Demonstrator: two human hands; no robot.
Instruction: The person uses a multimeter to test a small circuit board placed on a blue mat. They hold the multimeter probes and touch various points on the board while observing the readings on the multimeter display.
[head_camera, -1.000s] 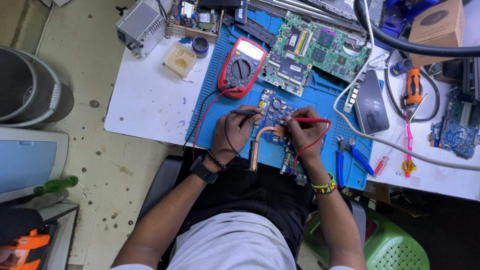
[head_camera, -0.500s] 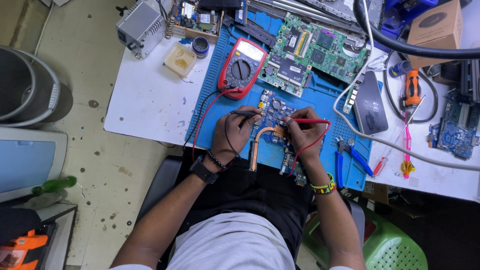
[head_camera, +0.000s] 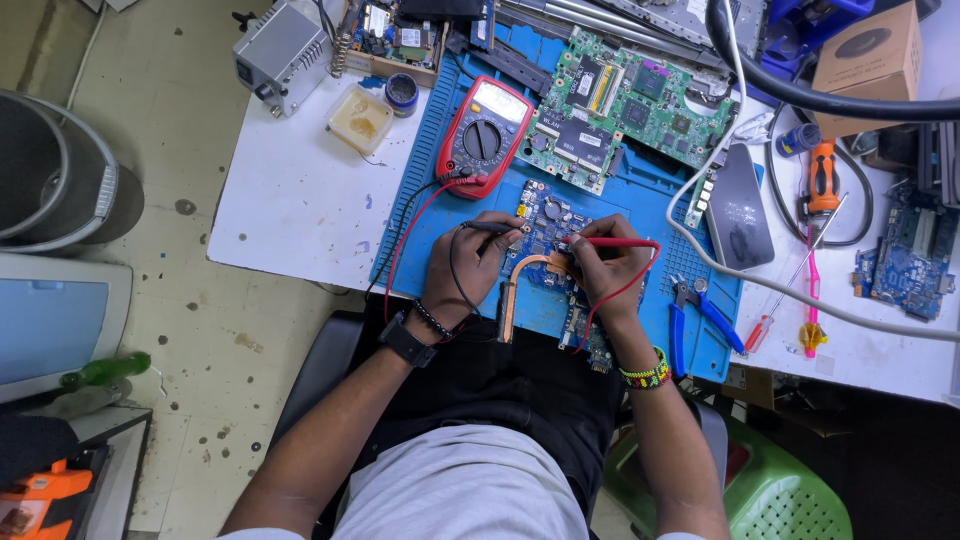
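blue mat (head_camera: 640, 190), white table (head_camera: 290, 200), speckled floor (head_camera: 200, 340)

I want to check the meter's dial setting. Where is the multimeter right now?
In the head view, the red multimeter lies on the blue work mat, beyond the left hand, just left of the green circuit board.
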